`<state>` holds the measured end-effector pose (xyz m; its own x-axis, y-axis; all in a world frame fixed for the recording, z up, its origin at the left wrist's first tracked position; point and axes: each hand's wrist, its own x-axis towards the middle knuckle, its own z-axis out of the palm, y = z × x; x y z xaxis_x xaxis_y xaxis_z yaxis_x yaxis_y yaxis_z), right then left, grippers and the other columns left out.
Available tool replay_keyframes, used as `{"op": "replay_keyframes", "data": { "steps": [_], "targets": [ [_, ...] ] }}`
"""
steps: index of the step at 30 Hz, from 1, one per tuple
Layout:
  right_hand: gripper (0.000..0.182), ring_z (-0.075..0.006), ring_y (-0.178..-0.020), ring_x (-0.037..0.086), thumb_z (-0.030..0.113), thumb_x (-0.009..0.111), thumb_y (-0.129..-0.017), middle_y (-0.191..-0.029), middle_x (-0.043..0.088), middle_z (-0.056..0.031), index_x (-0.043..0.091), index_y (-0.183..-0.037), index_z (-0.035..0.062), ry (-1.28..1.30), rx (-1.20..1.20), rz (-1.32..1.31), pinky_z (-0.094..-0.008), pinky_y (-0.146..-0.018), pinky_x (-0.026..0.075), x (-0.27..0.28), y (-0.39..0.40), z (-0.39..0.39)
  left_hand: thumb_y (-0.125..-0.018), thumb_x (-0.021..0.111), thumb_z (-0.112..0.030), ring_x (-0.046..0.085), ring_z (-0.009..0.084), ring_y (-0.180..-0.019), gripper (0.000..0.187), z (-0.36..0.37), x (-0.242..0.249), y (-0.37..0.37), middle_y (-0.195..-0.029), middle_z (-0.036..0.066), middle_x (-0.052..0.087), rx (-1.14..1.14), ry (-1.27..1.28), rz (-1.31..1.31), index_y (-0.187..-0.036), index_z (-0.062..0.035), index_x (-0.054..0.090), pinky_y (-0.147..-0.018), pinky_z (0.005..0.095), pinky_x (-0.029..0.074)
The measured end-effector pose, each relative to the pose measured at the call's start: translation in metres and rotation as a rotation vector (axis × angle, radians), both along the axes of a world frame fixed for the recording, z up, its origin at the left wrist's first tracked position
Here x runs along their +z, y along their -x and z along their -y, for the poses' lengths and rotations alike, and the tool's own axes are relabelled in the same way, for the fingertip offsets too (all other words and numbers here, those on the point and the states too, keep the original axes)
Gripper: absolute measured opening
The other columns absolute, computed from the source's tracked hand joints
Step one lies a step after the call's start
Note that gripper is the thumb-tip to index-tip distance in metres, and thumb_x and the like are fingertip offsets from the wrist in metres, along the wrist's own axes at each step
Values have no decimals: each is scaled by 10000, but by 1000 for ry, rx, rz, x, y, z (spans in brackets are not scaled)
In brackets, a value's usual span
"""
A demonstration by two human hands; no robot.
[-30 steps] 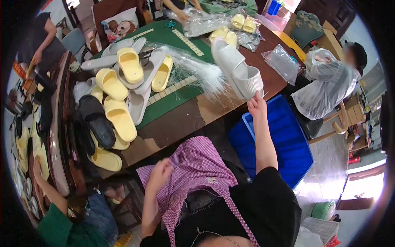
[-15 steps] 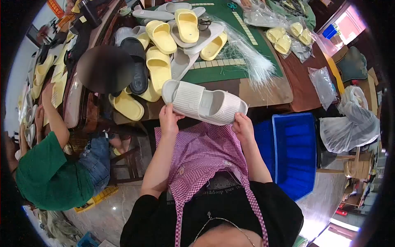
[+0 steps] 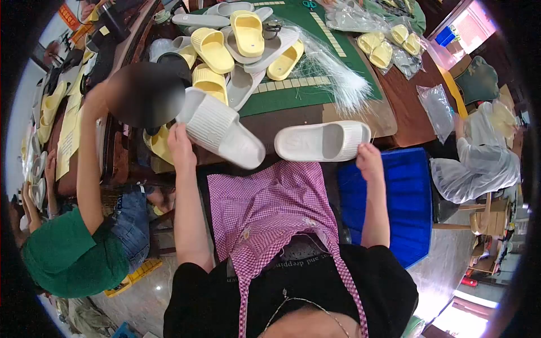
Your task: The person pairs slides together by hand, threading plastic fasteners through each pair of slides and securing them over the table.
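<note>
Two light grey slide slippers are held apart above the table's front edge. My left hand (image 3: 183,149) is closed on the left slipper (image 3: 217,121) by its strap side; it tilts down to the right. My right hand (image 3: 369,161) pinches the toe end of the right slipper (image 3: 304,142), which lies nearly level with its insole facing me. Just behind the left slipper is a heap with a yellow slipper (image 3: 212,50), another yellow slipper (image 3: 248,34) and a grey slipper (image 3: 243,87). Part of a yellow slipper (image 3: 160,143) shows beside my left hand.
A bundle of clear plastic strands (image 3: 349,84) lies on the green mat (image 3: 270,104). Bagged yellow slippers (image 3: 380,53) and a clear packet (image 3: 437,112) sit to the right. Below stands a blue bin (image 3: 403,208). A person in a green shirt (image 3: 73,253) works at left.
The two grey slippers, held together before, are now apart: my left hand has moved left with one, my right hand right with the other. The person at left has raised an arm.
</note>
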<state>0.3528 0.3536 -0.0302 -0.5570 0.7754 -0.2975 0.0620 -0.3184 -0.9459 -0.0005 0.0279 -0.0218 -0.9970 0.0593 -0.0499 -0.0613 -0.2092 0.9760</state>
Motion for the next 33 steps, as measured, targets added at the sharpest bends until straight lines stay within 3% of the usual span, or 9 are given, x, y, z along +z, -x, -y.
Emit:
{"op": "replay_keyframes", "data": {
  "steps": [4,8,12,15,17,21,23,29,33],
  "targets": [
    [145,-27,-427,324,181,557,-813,-574,445,67,596,-770,49,-229,263,211,-204,-380,223,37,23,-31,-812,483,-167,494,118,-755,319,-32,15,16,-836,62,579,-381,370,-142,-1008,72,564,-638,249,392],
    [201,-84,-590,487,201,561,-800,-647,541,22,632,-826,15,-574,522,333,-232,-521,373,45,95,-41,-794,463,-148,511,160,-687,252,-91,30,20,-697,109,569,-404,507,-197,-850,60,594,-624,300,402],
    [229,-64,-553,470,203,528,-827,-771,618,-5,639,-927,29,-753,444,95,-225,-505,391,-2,161,-57,-812,515,-212,520,272,-862,361,-130,-27,33,-906,181,571,-317,702,-516,-1023,80,540,-769,338,408],
    [268,-61,-479,433,208,496,-849,-842,635,-46,604,-1010,23,-478,144,121,-214,-444,367,6,176,-43,-819,530,-194,449,398,-1029,377,-128,-9,4,-1076,252,515,-218,841,-717,-1074,81,492,-869,421,379],
    [290,-56,-423,375,213,471,-872,-831,625,-67,560,-1068,19,-372,85,16,-204,-390,316,21,167,-25,-840,522,-165,514,320,-979,315,-117,-7,-17,-1011,207,562,-265,690,-734,-1046,73,519,-848,370,403],
    [224,-47,-374,297,192,433,-901,-724,576,-50,537,-989,14,328,219,-408,-203,-344,232,45,151,14,-891,511,-253,531,123,-909,294,-106,4,-89,-950,46,605,-787,199,-7,-1023,2,575,-776,272,414],
    [183,-55,-363,298,164,418,-900,-689,529,-46,489,-973,12,536,399,-511,-206,-329,209,55,145,38,-907,486,-257,538,104,-864,288,-112,10,-124,-908,30,611,-914,35,-87,-1050,-21,567,-779,259,407],
    [213,-50,-372,287,183,386,-919,-689,516,-47,481,-1010,16,735,441,-533,-195,-331,196,57,147,71,-922,449,-249,529,95,-564,294,-110,32,-161,-698,62,575,-1058,-295,453,-1075,-6,508,-521,206,425],
    [252,-53,-387,304,250,408,-926,-697,522,-46,480,-1027,31,607,451,-412,-209,-335,216,49,147,69,-913,464,-243,505,107,-483,337,-92,22,-149,-641,85,559,-1192,-85,464,-1156,-14,426,-430,196,390]
  ]
}}
